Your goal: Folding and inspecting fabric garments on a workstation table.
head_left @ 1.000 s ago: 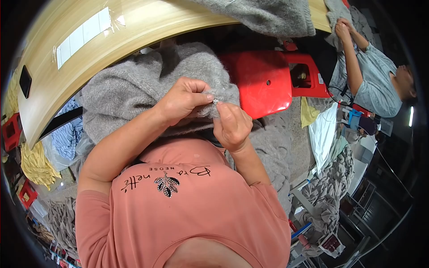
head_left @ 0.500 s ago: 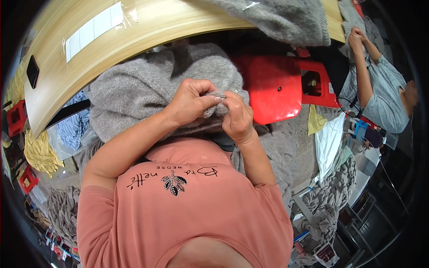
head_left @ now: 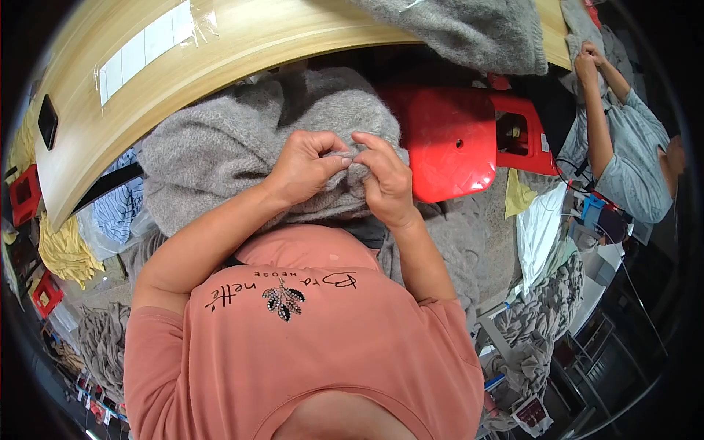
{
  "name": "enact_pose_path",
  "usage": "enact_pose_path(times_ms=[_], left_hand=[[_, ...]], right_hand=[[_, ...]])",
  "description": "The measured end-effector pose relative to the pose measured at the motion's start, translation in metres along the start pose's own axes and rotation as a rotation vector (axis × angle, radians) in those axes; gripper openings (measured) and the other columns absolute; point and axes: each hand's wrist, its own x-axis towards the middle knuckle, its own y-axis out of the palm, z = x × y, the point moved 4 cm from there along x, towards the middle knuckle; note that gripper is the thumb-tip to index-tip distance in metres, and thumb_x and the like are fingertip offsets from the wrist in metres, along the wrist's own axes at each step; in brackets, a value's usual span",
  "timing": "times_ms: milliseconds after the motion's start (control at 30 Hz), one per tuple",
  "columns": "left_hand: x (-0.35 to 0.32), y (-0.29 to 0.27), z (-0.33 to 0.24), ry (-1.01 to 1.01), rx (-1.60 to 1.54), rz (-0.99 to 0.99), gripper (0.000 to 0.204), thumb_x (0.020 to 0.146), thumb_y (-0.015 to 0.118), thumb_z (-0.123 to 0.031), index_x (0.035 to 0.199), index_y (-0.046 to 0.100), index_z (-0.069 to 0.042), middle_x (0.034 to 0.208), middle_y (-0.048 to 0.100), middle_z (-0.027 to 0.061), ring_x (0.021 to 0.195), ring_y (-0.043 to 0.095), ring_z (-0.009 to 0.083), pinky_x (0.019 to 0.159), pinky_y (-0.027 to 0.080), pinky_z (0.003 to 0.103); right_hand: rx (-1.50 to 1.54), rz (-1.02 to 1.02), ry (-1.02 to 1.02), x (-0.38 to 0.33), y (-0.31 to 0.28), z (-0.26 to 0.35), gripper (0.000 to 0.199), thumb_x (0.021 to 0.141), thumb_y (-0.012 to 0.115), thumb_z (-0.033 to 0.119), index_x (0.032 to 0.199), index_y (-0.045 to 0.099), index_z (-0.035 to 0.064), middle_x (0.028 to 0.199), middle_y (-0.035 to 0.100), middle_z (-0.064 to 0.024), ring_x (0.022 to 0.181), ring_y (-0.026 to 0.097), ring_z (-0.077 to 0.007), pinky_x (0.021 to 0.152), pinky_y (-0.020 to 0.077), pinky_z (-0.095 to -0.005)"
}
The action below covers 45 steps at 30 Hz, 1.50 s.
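Note:
A bulky heap of fuzzy grey knitwear lies bunched across my lap, up against the table edge. My left hand is closed, its thumb and index finger pinching a small fold of this knitwear. Close by on the right, my right hand grips the same spot with bent fingers. Its index finger is raised a little, and its fingertips nearly meet my left thumb. Whatever fine detail lies between the fingertips is too small to make out.
The wooden table curves across the front, with a dark phone and taped white paper on it. More grey knitwear hangs over its edge. A red stool stands at right. Beyond it, a co-worker handles grey fabric.
My right index finger has lifted and opened away from the left fingertips. My left hand has shifted slightly left, still pinching the knitwear.

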Motion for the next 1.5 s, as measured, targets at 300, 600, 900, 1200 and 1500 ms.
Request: enact_pose_path(times_ms=[300, 600, 900, 1200, 1500], left_hand=[[0.001, -0.006, 0.003, 0.031, 0.026, -0.041, 0.005, 0.073, 0.062, -0.002, 0.077, 0.063, 0.002, 0.063, 0.058, 0.0010, 0.057, 0.049, 0.0052, 0.049, 0.041, 0.023], [0.000, -0.008, 0.007, 0.236, 0.275, -0.145, 0.004, 0.069, 0.063, -0.003, 0.072, 0.063, 0.000, 0.063, 0.061, 0.0136, 0.055, 0.057, 0.0137, 0.052, 0.043, 0.027], [-0.003, -0.004, -0.001, 0.541, 0.506, -0.184, 0.005, 0.066, 0.059, 0.002, 0.070, 0.058, -0.001, 0.066, 0.056, 0.0154, 0.059, 0.056, 0.0325, 0.051, 0.043, 0.036], [-0.011, -0.003, -0.013, 0.526, 0.377, -0.150, 0.014, 0.066, 0.057, 0.009, 0.075, 0.061, -0.001, 0.066, 0.057, 0.0092, 0.059, 0.055, 0.0186, 0.054, 0.043, 0.028], [-0.024, 0.000, -0.016, 0.524, 0.411, -0.240, 0.010, 0.064, 0.054, 0.006, 0.071, 0.058, -0.001, 0.066, 0.056, 0.0143, 0.061, 0.056, 0.0289, 0.054, 0.044, 0.033]], right_hand=[[0.084, 0.157, 0.294, 0.004, 0.006, -0.007, 0.028, 0.065, 0.047, -0.008, 0.091, 0.054, 0.0006, 0.078, 0.057, -0.0158, 0.071, 0.059, -0.0312, 0.063, 0.0465, -0.0352], [0.269, 0.147, 0.550, -0.016, 0.016, -0.020, 0.020, 0.072, 0.046, -0.006, 0.088, 0.057, -0.0010, 0.067, 0.055, -0.0073, 0.060, 0.051, -0.0100, 0.055, 0.0415, -0.0248], [0.318, 0.068, 0.694, -0.010, 0.017, -0.013, 0.015, 0.070, 0.048, -0.005, 0.082, 0.057, -0.0027, 0.062, 0.053, -0.0014, 0.057, 0.046, -0.0053, 0.051, 0.0387, -0.0218], [0.841, -0.013, 0.834, -0.015, 0.016, -0.016, 0.017, 0.072, 0.047, -0.009, 0.083, 0.058, -0.0015, 0.080, 0.055, -0.0010, 0.072, 0.049, -0.0043, 0.062, 0.0399, -0.0174], [0.213, 0.111, 0.599, -0.016, 0.012, 0.008, 0.026, 0.067, 0.043, -0.008, 0.088, 0.058, -0.0039, 0.069, 0.058, -0.0053, 0.063, 0.051, -0.0087, 0.058, 0.0432, -0.0244]])
